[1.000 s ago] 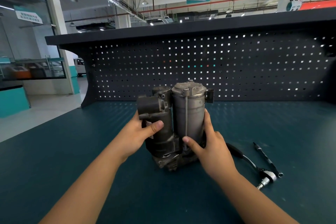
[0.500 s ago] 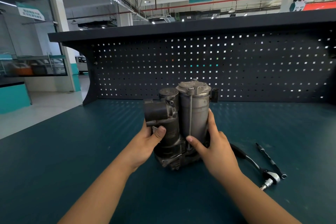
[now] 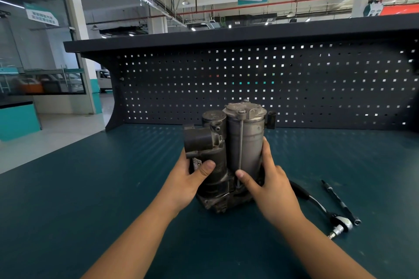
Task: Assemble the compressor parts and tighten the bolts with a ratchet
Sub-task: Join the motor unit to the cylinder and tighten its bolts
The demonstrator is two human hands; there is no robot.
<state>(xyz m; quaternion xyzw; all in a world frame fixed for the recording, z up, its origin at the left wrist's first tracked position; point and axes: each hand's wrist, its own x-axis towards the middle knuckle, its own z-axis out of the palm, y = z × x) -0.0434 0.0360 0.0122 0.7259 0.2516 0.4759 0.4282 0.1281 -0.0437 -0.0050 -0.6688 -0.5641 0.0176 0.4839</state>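
A grey and black compressor (image 3: 247, 142) stands upright on the dark teal bench (image 3: 90, 199). It has a tall metal cylinder on the right and a dark motor housing on the left. A long bolt (image 3: 240, 142) runs down the cylinder's front. My left hand (image 3: 186, 186) grips the dark housing, thumb over a white label. My right hand (image 3: 269, 188) wraps the cylinder's lower right side, thumb near the bolt's lower end. A ratchet (image 3: 322, 208) with a black handle lies on the bench to the right.
A thin black rod-like tool (image 3: 340, 201) lies beside the ratchet, further right. A dark pegboard (image 3: 317, 84) with a shelf on top closes off the back of the bench. The bench's left edge drops to a workshop floor.
The compressor appears slightly further right in view, mostly from my head shifting. Both hands keep the same grip on it. The ratchet has not moved.
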